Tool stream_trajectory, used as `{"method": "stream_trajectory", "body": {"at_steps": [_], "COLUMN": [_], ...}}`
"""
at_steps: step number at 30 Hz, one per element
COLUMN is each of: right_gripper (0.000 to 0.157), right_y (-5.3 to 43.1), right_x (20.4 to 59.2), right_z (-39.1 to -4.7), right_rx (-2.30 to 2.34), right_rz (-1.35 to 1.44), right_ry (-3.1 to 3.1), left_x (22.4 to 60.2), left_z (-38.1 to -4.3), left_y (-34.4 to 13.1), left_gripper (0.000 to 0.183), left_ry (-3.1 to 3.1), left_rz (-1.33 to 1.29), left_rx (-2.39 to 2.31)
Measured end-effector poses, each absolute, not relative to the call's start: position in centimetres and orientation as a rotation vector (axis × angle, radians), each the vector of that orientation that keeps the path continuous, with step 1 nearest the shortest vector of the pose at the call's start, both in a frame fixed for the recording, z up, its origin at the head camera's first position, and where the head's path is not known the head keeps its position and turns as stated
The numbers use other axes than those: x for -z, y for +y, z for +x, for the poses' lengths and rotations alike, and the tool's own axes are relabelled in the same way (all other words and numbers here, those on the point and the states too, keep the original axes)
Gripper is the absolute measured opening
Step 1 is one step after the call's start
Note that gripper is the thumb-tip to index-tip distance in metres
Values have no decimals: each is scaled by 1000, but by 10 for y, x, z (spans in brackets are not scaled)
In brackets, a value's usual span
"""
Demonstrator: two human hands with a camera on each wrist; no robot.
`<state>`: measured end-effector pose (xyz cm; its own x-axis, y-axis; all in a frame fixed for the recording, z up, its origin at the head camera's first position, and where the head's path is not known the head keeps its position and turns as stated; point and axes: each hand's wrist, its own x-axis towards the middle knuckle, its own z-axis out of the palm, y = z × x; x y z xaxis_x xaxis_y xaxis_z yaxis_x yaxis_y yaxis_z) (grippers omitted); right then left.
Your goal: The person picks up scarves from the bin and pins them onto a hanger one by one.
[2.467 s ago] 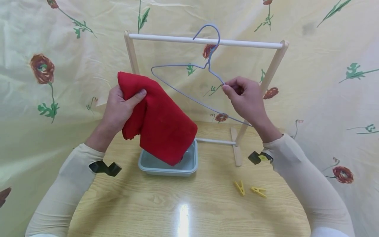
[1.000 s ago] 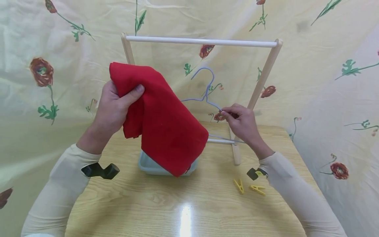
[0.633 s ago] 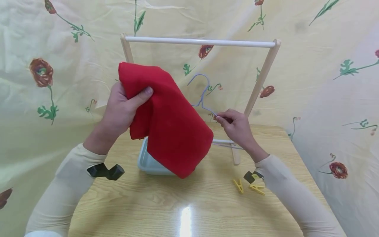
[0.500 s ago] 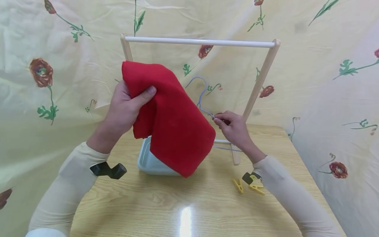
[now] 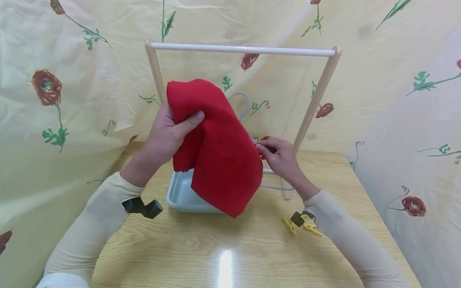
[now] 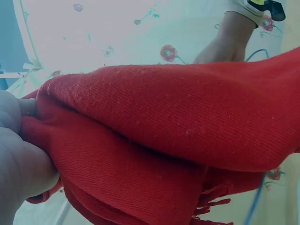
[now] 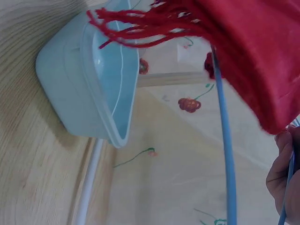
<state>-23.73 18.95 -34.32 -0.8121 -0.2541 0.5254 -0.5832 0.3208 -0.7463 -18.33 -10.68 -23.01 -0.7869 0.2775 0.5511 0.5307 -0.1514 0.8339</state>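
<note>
My left hand (image 5: 163,136) grips a folded red scarf (image 5: 230,160), thumb on top; its fringe shows in both wrist views. My right hand (image 5: 279,156) pinches the sloping shoulder of a blue wire clothes hanger (image 7: 228,154) between thumb and fingers. In the head view the scarf hangs in front of the hanger, hiding most of it; the hook shows above the cloth and a bit of the lower wire to its right. The scarf's right edge lies close to my right fingertips.
A rack with wooden posts and a white top bar (image 5: 245,49) stands behind the hands. Below the scarf, a light blue basin (image 5: 181,192) sits on the wooden table (image 5: 180,248). Two yellow clothespins (image 5: 289,226) lie at the right, partly behind the right wrist's camera.
The hanger has come down from in front of the top bar with my right hand, which also moved left. My left hand has carried the scarf right, over the hanger in the head view.
</note>
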Motion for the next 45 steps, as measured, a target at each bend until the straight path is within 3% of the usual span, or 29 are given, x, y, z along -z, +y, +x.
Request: {"method": "stream_trajectory", "body": {"at_steps": [45], "right_gripper": [8], "right_y": [187], "right_x": [306], "right_z": [-231], "right_rx": [-1486], "right_rz": [843], "right_ry": [-2102], "left_x": [275], "left_z": [-187], "left_y": [-102], "left_gripper": [39], "left_ry": [-2212], "left_rz": [-759], "left_rx": [2166]}}
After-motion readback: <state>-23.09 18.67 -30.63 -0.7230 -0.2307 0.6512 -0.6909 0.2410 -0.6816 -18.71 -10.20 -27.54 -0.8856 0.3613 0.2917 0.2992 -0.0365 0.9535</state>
